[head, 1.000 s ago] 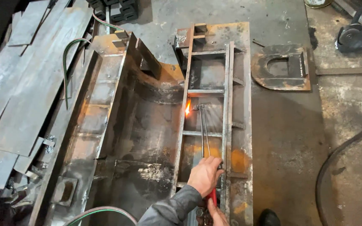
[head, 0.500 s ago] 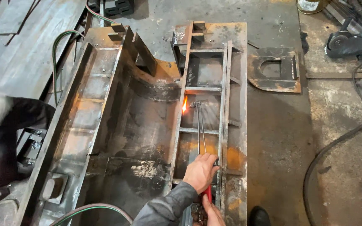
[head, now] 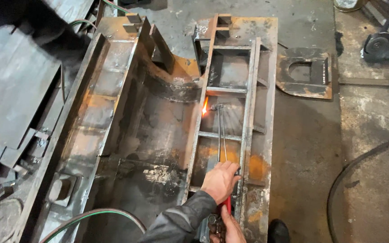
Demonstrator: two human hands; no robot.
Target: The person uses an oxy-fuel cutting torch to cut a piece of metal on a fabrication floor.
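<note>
My left hand (head: 220, 180) grips the long twin tubes of a cutting torch (head: 221, 135), its dark sleeve coming in from the bottom. Just behind it at the bottom edge, my right hand (head: 230, 229) holds the torch's red handle (head: 227, 206) by the valves. The torch head points left, and its orange flame (head: 205, 107) burns against the left rail of a rusty ladder-like steel frame (head: 253, 112). The frame lies flat on a steel plate, and an orange glow shows on the metal near my left hand.
A large welded steel trough (head: 113, 135) lies left of the frame. Steel plates (head: 14, 99) are stacked at far left, with a dark blurred shape (head: 28, 22) above them. Hoses (head: 91, 216) curve at the bottom. A cut plate (head: 305, 74), an angle grinder (head: 383, 45) and cables (head: 365, 166) lie on the right.
Both hands and the flame keep their place on the frame. The dark blurred shape has moved from the left edge to the upper left corner.
</note>
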